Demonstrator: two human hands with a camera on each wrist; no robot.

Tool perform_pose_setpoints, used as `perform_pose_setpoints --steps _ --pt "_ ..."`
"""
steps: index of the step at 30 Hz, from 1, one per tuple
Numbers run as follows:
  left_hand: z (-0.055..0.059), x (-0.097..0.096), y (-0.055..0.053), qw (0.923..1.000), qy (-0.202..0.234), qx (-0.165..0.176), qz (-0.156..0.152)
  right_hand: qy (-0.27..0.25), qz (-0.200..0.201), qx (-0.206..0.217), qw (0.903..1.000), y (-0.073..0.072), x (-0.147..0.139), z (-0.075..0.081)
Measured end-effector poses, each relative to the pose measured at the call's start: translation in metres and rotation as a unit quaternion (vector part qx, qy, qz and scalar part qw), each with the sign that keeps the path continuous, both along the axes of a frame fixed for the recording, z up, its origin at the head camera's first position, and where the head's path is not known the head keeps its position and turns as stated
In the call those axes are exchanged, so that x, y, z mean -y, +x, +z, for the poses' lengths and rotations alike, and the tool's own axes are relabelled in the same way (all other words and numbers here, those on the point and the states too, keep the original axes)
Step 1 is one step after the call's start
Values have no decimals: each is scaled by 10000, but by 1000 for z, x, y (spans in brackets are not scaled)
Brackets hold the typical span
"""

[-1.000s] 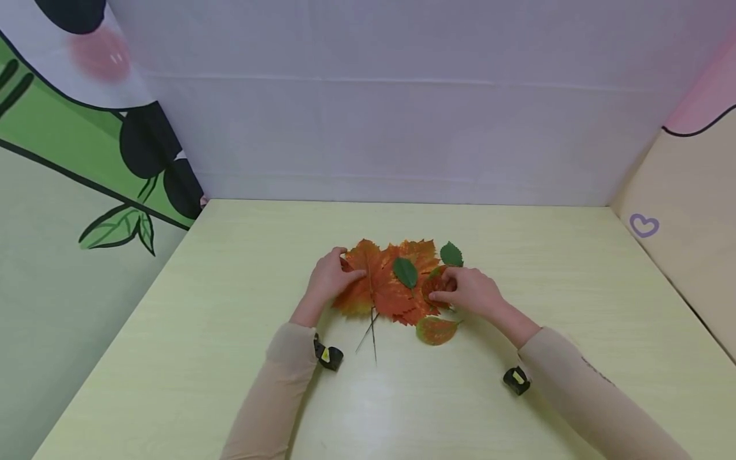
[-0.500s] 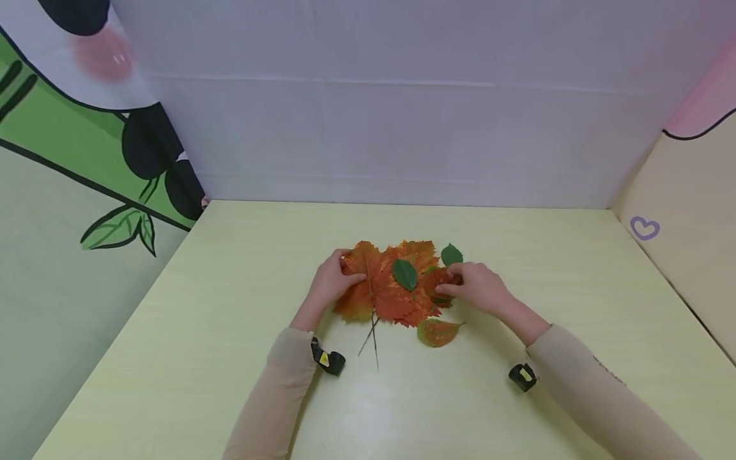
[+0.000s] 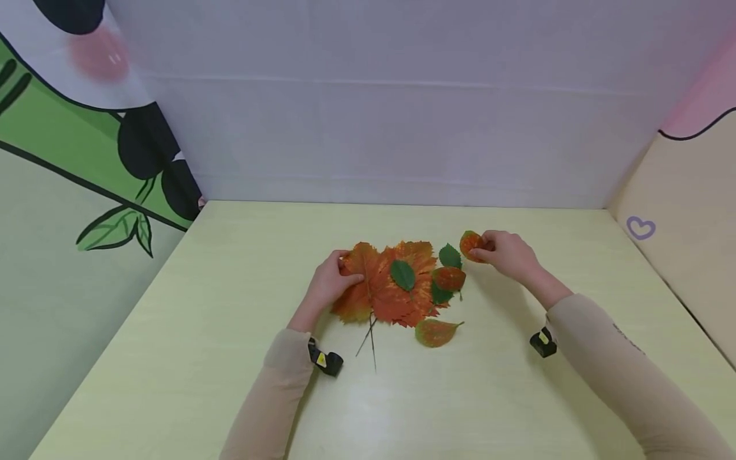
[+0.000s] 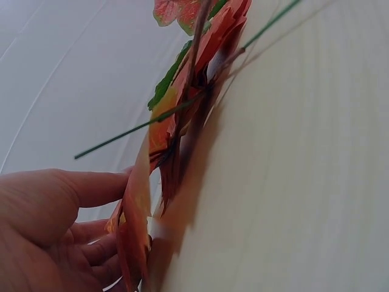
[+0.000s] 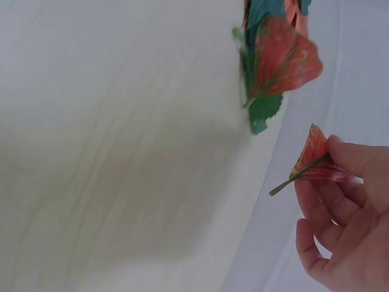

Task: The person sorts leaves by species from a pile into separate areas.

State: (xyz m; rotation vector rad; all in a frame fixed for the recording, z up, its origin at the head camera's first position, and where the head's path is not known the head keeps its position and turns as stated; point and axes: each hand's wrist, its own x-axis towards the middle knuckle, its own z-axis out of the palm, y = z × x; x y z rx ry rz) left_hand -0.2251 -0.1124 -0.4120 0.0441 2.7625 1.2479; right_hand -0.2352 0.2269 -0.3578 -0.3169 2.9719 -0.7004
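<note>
My right hand [image 3: 510,255] pinches a small red-orange leaf [image 5: 313,157] by thumb and fingers, raised off the table at the right of the pile. Its short green stem points away from the fingers in the right wrist view. With thumb on top, my left hand [image 3: 332,280] grips the left edge of a large orange maple leaf [image 3: 358,300] in the pile. Another small red-orange leaf [image 3: 448,278] lies on the pile's right side, over a green leaf [image 3: 441,294]. One more green leaf [image 3: 403,274] rests on the middle of the orange leaves.
A yellow-orange leaf [image 3: 435,333] lies apart in front of the pile. Two thin stems [image 3: 372,342] stick out toward me. Behind the pale table [image 3: 230,383] stands a light cloth backdrop [image 3: 402,140], with printed panels at both sides.
My right hand has lifted a small red-orange leaf from the pile's right side and carried it right and back, baring another like it and a green leaf. The left hand has stayed put.
</note>
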Motion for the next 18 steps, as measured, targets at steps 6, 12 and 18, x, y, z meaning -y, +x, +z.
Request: perform_pose_setpoints --steps 6,12,18 --pt "-1 0 -1 10000 -49 -6 -5 182 -293 55 9994 -16 -19 -8" --pt "0 0 -2 10000 -53 -83 -11 264 -623 173 9976 -29 -36 -14" --pt "0 1 -1 9999 -51 -83 -64 156 -871 440 9951 -36 -51 -24"
